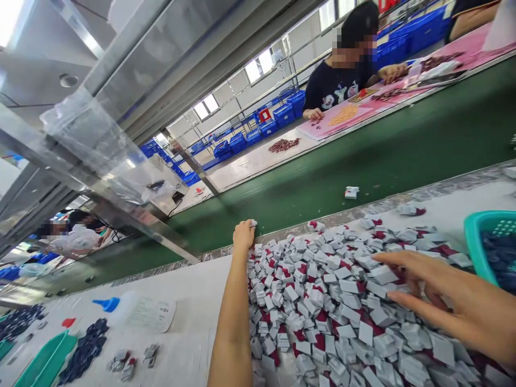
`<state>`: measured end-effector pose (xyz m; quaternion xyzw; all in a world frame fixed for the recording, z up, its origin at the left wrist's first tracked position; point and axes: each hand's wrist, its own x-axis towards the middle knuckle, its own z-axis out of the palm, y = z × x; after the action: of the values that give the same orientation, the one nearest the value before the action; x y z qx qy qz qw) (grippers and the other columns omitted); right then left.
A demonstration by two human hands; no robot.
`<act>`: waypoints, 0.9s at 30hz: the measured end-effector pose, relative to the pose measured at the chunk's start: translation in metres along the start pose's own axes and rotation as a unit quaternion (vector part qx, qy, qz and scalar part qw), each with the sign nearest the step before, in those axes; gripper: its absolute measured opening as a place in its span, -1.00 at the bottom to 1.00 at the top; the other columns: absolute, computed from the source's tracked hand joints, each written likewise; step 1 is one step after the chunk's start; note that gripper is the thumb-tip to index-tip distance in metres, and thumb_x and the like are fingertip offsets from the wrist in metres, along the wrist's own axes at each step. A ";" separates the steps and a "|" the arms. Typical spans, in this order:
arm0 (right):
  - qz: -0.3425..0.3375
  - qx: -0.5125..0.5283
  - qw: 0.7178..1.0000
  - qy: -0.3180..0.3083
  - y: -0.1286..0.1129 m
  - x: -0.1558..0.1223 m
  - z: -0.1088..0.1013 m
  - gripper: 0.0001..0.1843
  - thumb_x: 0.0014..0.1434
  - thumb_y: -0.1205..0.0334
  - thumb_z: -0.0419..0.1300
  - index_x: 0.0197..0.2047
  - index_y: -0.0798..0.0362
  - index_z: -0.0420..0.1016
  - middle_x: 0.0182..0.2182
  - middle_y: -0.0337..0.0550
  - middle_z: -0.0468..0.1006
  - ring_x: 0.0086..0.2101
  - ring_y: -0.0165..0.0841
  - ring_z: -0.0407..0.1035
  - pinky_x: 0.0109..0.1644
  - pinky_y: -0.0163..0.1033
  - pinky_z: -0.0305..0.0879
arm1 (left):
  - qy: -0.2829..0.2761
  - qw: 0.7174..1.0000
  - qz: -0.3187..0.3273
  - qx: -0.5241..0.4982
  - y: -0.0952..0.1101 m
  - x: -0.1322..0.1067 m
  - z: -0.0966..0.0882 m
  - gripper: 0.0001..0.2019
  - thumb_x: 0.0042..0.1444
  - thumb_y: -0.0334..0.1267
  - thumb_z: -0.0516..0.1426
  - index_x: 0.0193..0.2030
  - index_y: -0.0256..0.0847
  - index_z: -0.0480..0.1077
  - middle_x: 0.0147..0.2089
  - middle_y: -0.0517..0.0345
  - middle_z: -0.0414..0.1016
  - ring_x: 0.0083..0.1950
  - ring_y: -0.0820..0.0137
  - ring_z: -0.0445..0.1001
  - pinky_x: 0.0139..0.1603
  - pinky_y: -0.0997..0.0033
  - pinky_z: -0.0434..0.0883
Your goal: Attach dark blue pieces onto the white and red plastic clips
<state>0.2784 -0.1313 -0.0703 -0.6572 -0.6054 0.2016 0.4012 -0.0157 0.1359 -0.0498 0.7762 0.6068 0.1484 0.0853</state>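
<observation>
A wide heap of small grey-white plastic parts with dark red pieces [322,285] covers the table in front of me. My left hand [244,235] reaches out to the heap's far left, beside the green belt. Its fingers are closed on a small grey-white plastic part [253,223], mostly hidden by them. Over the right side of the heap is my right hand [455,301]. Its thumb and forefinger are spread apart with parts beneath them, and the other fingers curl partly out of sight.
Beyond the table runs a green conveyor belt [282,193] carrying one grey-white part [351,192]. A teal basket [478,242] of dark pieces stands right. A blue-tipped bottle [145,313] lies left, near dark blue pieces [84,349]. Across the belt sits a co-worker [334,86].
</observation>
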 end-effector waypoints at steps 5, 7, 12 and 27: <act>0.000 -0.035 0.995 -0.093 0.016 0.003 -0.020 -0.49 0.01 -0.33 0.10 -0.05 -0.31 0.50 -0.06 0.05 0.48 -0.21 -0.13 0.43 -0.23 -0.02 0.37 | 0.038 0.998 -0.035 -0.026 -0.003 -0.019 -0.017 -0.72 0.24 -0.17 0.08 -0.01 -0.31 0.33 -0.08 0.03 0.39 -0.07 0.35 0.40 0.00 0.19 0.40; 0.003 -0.072 0.990 -0.119 0.023 -0.004 -0.031 -0.50 0.04 -0.31 0.09 -0.04 -0.29 0.51 -0.01 0.04 0.46 -0.04 -0.07 0.37 -0.09 0.01 0.36 | 0.060 0.995 -0.050 -0.053 0.003 -0.039 -0.026 -0.73 0.26 -0.18 0.05 -0.02 -0.32 0.31 -0.17 0.08 0.40 -0.19 0.41 0.41 -0.11 0.29 0.41; -0.025 -0.131 0.978 -0.161 0.004 0.013 -0.047 -0.56 0.19 -0.19 0.02 -0.01 -0.18 0.48 -0.01 0.01 0.45 -0.04 -0.19 0.37 -0.06 -0.14 0.36 | 0.038 0.992 -0.011 -0.120 0.039 -0.094 -0.037 -0.74 0.13 -0.41 0.02 -0.02 -0.26 0.27 -0.31 0.21 0.40 -0.39 0.50 0.33 -0.30 0.50 0.30; -0.049 -0.295 0.949 -0.099 -0.009 0.191 0.044 -0.80 0.25 0.23 0.11 -0.12 0.16 0.41 -0.08 -0.06 0.40 -0.07 -0.33 0.32 0.02 -0.09 0.31 | 0.016 0.999 -0.014 -0.044 0.097 -0.172 -0.006 -0.71 0.08 -0.35 -0.07 -0.09 -0.24 0.35 -0.06 -0.03 0.37 -0.09 0.24 0.42 -0.10 0.34 0.32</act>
<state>0.2750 0.0635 -0.0473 -0.6925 -0.7059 0.0579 0.1368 0.0338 -0.0547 -0.0360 0.7608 0.6116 0.1858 0.1119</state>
